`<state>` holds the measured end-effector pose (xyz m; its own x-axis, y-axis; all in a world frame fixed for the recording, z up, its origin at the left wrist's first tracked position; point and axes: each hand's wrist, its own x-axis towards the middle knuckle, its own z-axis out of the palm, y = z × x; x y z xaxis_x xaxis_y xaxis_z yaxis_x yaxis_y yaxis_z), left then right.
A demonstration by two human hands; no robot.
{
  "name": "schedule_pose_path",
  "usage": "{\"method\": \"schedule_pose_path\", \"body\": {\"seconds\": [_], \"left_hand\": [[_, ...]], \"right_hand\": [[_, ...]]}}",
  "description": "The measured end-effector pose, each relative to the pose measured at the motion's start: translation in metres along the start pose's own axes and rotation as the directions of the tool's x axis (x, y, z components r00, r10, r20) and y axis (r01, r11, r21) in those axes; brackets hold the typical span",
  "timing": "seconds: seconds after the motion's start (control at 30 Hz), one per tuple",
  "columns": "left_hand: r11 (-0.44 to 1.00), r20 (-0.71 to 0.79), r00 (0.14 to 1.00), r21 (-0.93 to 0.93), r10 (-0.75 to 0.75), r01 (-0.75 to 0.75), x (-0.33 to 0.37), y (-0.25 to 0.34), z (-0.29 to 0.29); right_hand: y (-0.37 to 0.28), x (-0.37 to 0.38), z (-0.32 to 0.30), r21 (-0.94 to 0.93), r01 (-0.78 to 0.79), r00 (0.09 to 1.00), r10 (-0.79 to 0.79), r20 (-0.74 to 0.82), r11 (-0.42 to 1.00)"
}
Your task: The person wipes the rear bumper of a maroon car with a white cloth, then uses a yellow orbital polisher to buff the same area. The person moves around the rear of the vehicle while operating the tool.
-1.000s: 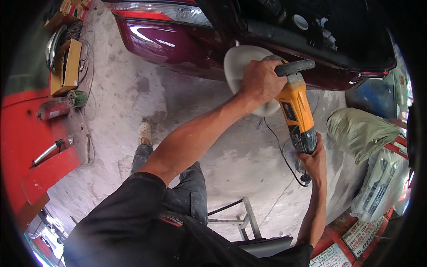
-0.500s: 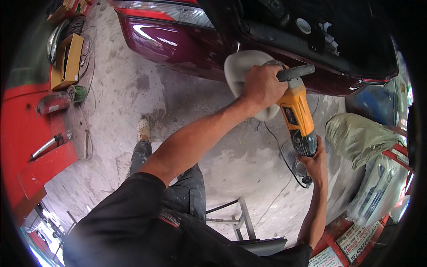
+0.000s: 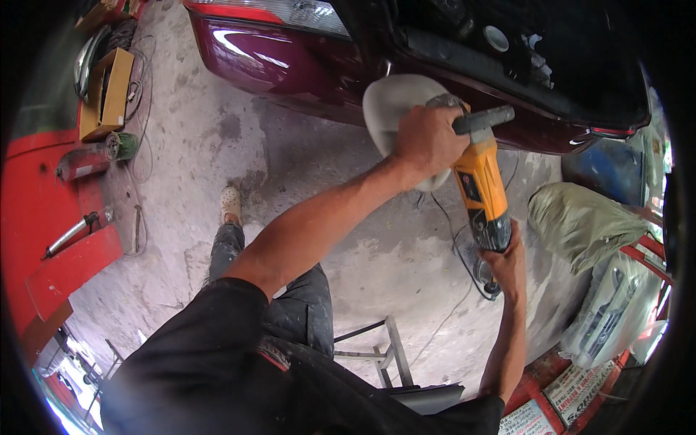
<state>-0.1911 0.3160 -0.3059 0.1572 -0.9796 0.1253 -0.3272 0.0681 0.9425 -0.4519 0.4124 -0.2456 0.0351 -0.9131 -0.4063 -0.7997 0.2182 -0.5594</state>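
Observation:
Both my hands hold a yellow and black power polisher (image 3: 482, 185) at the maroon car bumper (image 3: 290, 69). My left hand (image 3: 429, 143) is closed round its front end, near the dark side handle (image 3: 484, 119). Lower down, my right hand (image 3: 506, 264) wraps round the black rear grip. A wide white polishing pad (image 3: 388, 109), blurred, stands tilted against the bumper's side below the opening. My left hand and the tool's head hide part of the pad. From the rear of the polisher a black cord (image 3: 458, 250) hangs toward the floor.
A metal stand (image 3: 395, 351) is close by my legs. To the right lie a covered bundle (image 3: 580, 221) and plastic-wrapped parts (image 3: 605, 312). At the left are a cardboard box (image 3: 107, 94), a green can (image 3: 121, 146), a red panel (image 3: 76, 268) and loose cables.
The polisher and its pad have shifted very slightly up and left along the bumper. My right hand has risen a little with the rear grip. Both hands keep their hold.

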Motion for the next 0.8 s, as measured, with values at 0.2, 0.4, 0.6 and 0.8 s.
{"method": "schedule_pose_path", "body": {"seconds": [0.2, 0.4, 0.6, 0.8], "left_hand": [[0.995, -0.027, 0.994, 0.002, 0.101, -0.101, -0.001, 0.0, 0.005], [0.992, 0.057, 0.997, 0.108, 0.055, -0.061, 0.025, 0.009, -0.005], [0.977, 0.107, 0.994, 0.204, 0.033, -0.054, 0.039, 0.028, -0.019], [0.971, 0.102, 0.993, 0.225, 0.056, -0.078, 0.043, 0.029, -0.017]], "right_hand": [[0.01, -0.008, 0.01, 0.139, 0.004, 1.0, -0.003, -0.003, 0.99], [-0.007, 0.013, 0.009, 0.17, -0.084, 0.995, 0.073, 0.073, 0.982], [-0.019, 0.017, 0.007, 0.235, -0.152, 0.986, 0.13, 0.107, 0.96], [-0.014, 0.021, 0.009, 0.234, -0.124, 0.991, 0.108, 0.082, 0.964]]}}
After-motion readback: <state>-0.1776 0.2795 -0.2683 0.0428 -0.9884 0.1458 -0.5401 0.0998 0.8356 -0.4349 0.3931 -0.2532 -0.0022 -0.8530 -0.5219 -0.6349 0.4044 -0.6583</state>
